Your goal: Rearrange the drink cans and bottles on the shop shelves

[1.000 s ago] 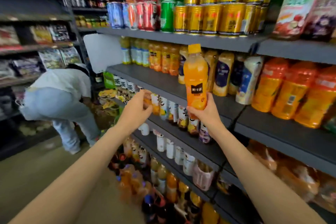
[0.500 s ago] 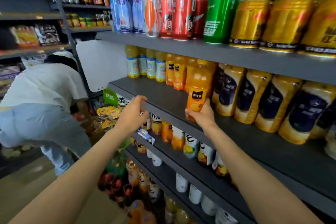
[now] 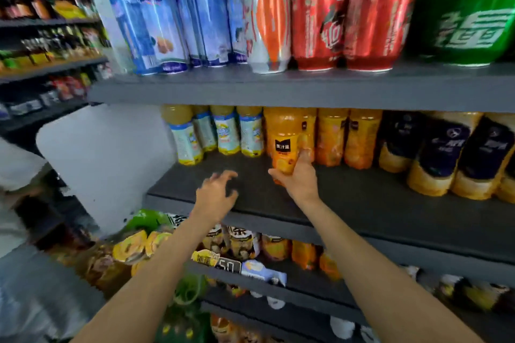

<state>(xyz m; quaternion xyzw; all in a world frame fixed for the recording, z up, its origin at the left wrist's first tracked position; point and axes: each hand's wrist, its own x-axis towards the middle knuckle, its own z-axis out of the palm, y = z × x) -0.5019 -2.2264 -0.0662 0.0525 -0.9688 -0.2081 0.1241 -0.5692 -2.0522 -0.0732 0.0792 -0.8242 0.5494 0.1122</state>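
Head view: right hand (image 3: 299, 179) grips one orange bottle (image 3: 287, 147) (three behind).

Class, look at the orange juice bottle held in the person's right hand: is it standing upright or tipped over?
Upright. The orange juice bottle stands vertical on the shelf, label facing out, in line with its neighbours, the right hand gripping its base.

shelving: dark grey shelves (image 3: 278, 92) | aisle end: white panel (image 3: 106, 159), perhaps wall

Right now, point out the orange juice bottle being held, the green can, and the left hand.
orange juice bottle (image 3: 284, 147): head view, black label.
green can (image 3: 468, 14): head view, front wall.
left hand (image 3: 214, 195): head view, back of hand.
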